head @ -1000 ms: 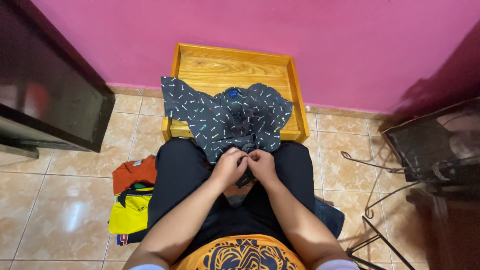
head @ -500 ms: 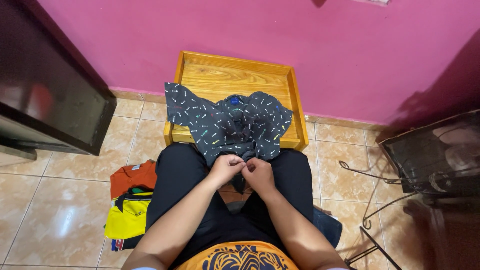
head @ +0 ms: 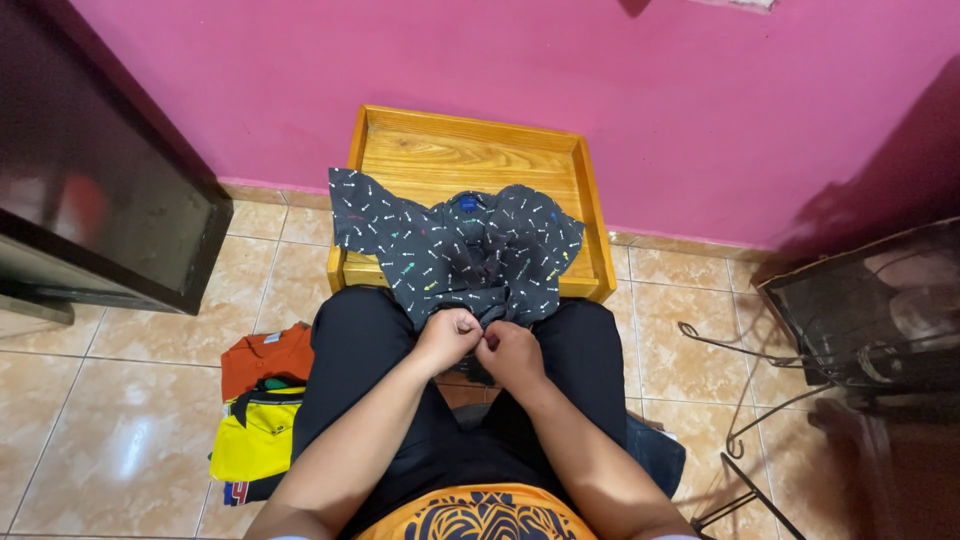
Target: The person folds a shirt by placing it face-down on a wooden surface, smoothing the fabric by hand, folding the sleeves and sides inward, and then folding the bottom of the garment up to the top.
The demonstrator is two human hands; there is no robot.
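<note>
A dark patterned shirt (head: 455, 245) lies spread over the near edge of a wooden tray (head: 470, 150), one sleeve hanging off the tray's left side and its lower hem drooping down onto the person's lap. The left hand (head: 448, 338) and the right hand (head: 512, 352) meet just below the tray's near rim, knuckles almost touching, each with its grip pinched together on the shirt's lower front edge. What the fingertips hold exactly, a button or only cloth, is hidden behind the curled fingers and the folds. The shirt's collar area, near the middle of the tray, is bunched and hard to read.

Left of the tray and lower, on the tiled floor, sits a pile of folded clothes (head: 258, 410), orange on top of yellow, partly covered by the person's black-trousered leg. Right of the tray stands a dark wire-legged stand (head: 870, 310), cut off by the frame edge. A dark cabinet (head: 100, 200) fills the far left, also cut off.
</note>
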